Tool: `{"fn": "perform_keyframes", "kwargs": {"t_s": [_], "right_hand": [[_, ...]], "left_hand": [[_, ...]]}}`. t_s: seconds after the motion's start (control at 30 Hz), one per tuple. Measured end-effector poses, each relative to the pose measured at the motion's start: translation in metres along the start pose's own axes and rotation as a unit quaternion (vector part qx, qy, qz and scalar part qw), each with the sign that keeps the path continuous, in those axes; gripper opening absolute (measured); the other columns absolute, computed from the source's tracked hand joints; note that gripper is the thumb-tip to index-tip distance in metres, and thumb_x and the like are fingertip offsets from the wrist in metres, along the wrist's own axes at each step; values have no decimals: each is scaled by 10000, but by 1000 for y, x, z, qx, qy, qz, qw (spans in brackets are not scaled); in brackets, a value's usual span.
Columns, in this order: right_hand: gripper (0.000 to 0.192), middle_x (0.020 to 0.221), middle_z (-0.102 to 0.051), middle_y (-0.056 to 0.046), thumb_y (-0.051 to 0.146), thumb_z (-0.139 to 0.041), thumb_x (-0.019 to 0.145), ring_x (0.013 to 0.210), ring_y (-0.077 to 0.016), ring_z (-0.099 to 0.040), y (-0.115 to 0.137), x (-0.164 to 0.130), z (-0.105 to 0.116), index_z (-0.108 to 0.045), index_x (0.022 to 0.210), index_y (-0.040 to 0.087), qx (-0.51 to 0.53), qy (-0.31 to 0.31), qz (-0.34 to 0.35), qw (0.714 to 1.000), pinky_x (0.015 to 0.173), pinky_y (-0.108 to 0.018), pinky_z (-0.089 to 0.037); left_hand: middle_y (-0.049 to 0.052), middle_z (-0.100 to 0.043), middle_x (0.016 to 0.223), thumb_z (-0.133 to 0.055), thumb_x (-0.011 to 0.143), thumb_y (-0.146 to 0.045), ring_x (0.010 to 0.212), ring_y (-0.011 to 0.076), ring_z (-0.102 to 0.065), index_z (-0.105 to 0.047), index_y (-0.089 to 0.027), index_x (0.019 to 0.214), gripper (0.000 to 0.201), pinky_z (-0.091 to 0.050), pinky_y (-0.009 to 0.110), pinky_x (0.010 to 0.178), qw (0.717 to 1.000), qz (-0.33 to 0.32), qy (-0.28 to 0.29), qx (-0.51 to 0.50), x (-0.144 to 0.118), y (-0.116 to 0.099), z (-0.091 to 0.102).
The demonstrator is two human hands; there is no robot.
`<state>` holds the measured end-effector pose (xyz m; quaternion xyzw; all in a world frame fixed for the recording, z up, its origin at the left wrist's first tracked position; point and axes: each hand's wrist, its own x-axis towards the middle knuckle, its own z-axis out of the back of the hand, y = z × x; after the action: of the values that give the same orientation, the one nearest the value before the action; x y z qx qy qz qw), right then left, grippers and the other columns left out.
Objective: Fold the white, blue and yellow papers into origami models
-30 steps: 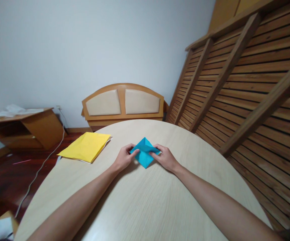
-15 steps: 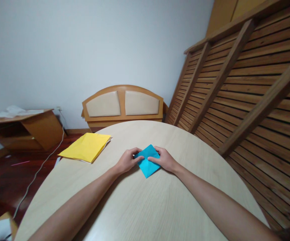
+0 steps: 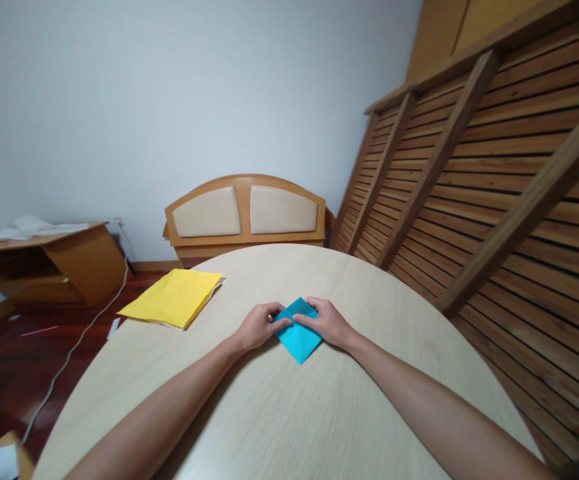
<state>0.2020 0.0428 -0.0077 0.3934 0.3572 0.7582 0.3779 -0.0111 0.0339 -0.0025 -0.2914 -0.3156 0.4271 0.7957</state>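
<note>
While we look down along both bare forearms, we see our left hand (image 3: 257, 327) and our right hand (image 3: 325, 323) pressing a folded, diamond-shaped piece of bright blue paper (image 3: 297, 335) flat onto the round pale wooden table (image 3: 289, 413). Both hands have their fingers curled down on the paper's upper part, fingertips nearly meeting over its middle, and its lower point sticks out towards us. It lies near the table's middle, somewhat towards the far edge. We see a flat yellow paper envelope (image 3: 174, 298) at the far left edge, overhanging it slightly, well apart from our hands.
</note>
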Motion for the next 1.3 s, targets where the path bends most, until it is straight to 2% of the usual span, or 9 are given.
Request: {"fn": "perform_keyframes", "kwargs": {"t_s": [0.23, 0.37, 0.47, 0.67, 0.8, 0.93, 1.1, 1.17, 1.3], "right_hand": [[348, 638, -441, 49, 442, -667, 829, 635, -123, -433, 1, 3, -1, -501, 665, 184, -31, -31, -5, 999, 567, -242, -328], [345, 634, -444, 46, 455, -616, 862, 626, -126, -436, 2, 6, -1, -504, 674, 188, -31, -59, -12, 998, 558, -245, -321], [371, 622, -429, 46, 484, -578, 880, 594, -123, -426, 1, 10, -1, -478, 666, 198, -2, -70, -12, 997, 528, -243, -313], [401, 633, -511, 24, 573, -596, 841, 551, -130, -462, -10, 17, 4, -525, 713, 200, 73, -98, -28, 992, 481, -242, -335], [434, 647, -553, 14, 609, -643, 797, 547, -132, -495, -13, 15, 6, -546, 740, 190, 95, -79, -53, 991, 471, -239, -342], [452, 690, -607, -6, 607, -678, 777, 604, -145, -539, -12, 13, 7, -590, 812, 165, 112, -55, -48, 991, 513, -244, -381], [456, 625, -562, 23, 610, -666, 787, 547, -122, -489, -11, 17, 7, -585, 819, 162, 103, -52, -48, 992, 487, -236, -336], [465, 602, -552, 31, 627, -653, 787, 518, -117, -469, -12, 18, 7, -579, 820, 169, 100, -56, -53, 992, 471, -235, -317], [471, 601, -581, 22, 644, -634, 797, 510, -122, -482, -17, 19, 8, -576, 812, 176, 95, -73, -57, 991, 471, -236, -317]], "left_hand": [[10, -675, 759, -624, 851, -461, 699, 153, -569, -695, -155, 856, 315, -412, 235, 635, 999, -6, 16, 33, 1, 3, -1], [29, -714, 837, -587, 873, -472, 753, 171, -608, -716, -158, 936, 345, -438, 242, 666, 1000, 6, -8, 5, 4, 3, -2], [35, -716, 819, -604, 847, -468, 736, 176, -610, -721, -152, 903, 342, -442, 248, 651, 999, 28, -37, -13, 7, 3, -2], [18, -660, 695, -666, 764, -469, 651, 154, -561, -707, -149, 780, 323, -419, 250, 614, 991, 55, -105, -54, 11, 7, 1], [10, -637, 649, -681, 733, -519, 608, 141, -541, -705, -147, 746, 373, -405, 245, 578, 987, 71, -114, -84, 12, 10, 1], [39, -676, 696, -612, 785, -571, 638, 161, -571, -716, -140, 779, 444, -428, 259, 594, 984, 72, -128, -100, 15, 12, 3], [61, -694, 746, -591, 797, -576, 704, 187, -602, -699, -139, 785, 451, -453, 283, 651, 982, 80, -148, -89, 18, 15, 6], [54, -683, 744, -598, 791, -585, 701, 182, -603, -686, -134, 848, 463, -453, 278, 644, 980, 86, -154, -95, 17, 15, 4], [37, -678, 782, -674, 770, -531, 702, 170, -620, -629, -136, 1060, 492, -463, 252, 612, 983, 78, -105, -129, 15, 16, 0]]}}
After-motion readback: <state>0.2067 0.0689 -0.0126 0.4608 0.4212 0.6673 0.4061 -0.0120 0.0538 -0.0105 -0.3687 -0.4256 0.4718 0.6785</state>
